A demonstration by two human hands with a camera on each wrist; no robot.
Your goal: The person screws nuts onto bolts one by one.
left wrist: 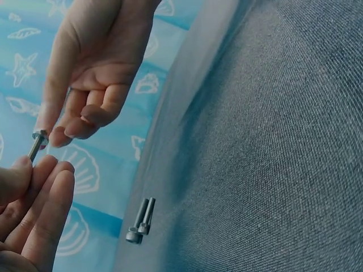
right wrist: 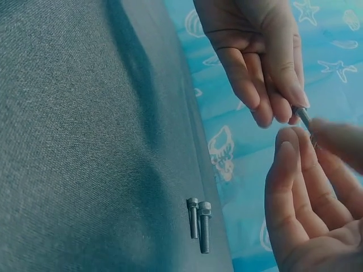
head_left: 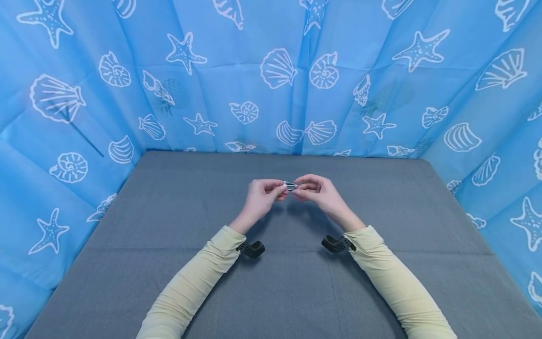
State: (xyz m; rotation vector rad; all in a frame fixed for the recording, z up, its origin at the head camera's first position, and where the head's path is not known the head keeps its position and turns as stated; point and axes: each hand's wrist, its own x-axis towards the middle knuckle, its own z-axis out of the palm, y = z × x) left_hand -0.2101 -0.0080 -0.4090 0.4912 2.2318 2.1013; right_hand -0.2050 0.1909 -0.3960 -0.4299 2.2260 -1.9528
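A small metal bolt (left wrist: 35, 148) is held up between the two hands, with a nut (left wrist: 40, 136) round its shank. My left hand (head_left: 262, 195) pinches the bolt between thumb and fingertips, hiding one end. From the other side, my right hand (head_left: 319, 190) grips the nut with thumb and index finger, its other fingers loosely curled. Two more bolts, a thicker bolt (right wrist: 205, 226) and a thinner bolt (right wrist: 193, 218), lie side by side on the table beyond the hands, each with a nut or collar near its head.
Grey cloth covers the table (head_left: 288, 292). A blue curtain (head_left: 237, 80) with white shells and starfish hangs along the back and both sides. Black wrist mounts (head_left: 252, 249) stick inward from the cream sleeves (head_left: 192, 278).
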